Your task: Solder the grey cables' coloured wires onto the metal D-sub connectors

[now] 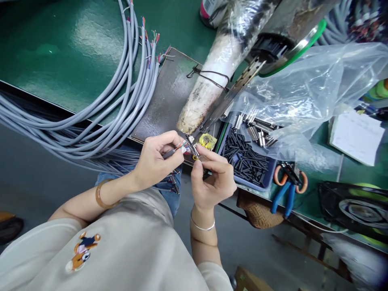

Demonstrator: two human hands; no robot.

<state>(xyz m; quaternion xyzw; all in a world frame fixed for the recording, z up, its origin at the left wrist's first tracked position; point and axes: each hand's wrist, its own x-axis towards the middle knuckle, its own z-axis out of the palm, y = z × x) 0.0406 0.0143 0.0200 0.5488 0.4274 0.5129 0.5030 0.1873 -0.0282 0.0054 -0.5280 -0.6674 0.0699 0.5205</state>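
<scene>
My left hand [159, 161] is closed around the stripped end of a grey cable, its thin coloured wires [181, 144] fanning out past the fingertips. Between both hands is a metal multi-pin connector [192, 147], which my right hand [214, 176] pinches at its lower end with thumb and fingers. The wire tips reach the connector's pin side; whether any are joined to it I cannot tell. Just beyond the fingers lies a yellow piece [207, 141] on the dark board [160, 107]. Above the connector is the blunt end of a white wrapped tube [197, 101].
Grey cables [121, 105] with stripped ends curve across the left of the green table [45, 52]. A blue tray [268, 182] holds black sleeves and connectors beneath a plastic bag [303, 93]. Pliers and cutters [286, 190], a black fan-like device [357, 208] and a notepad [357, 137] lie right.
</scene>
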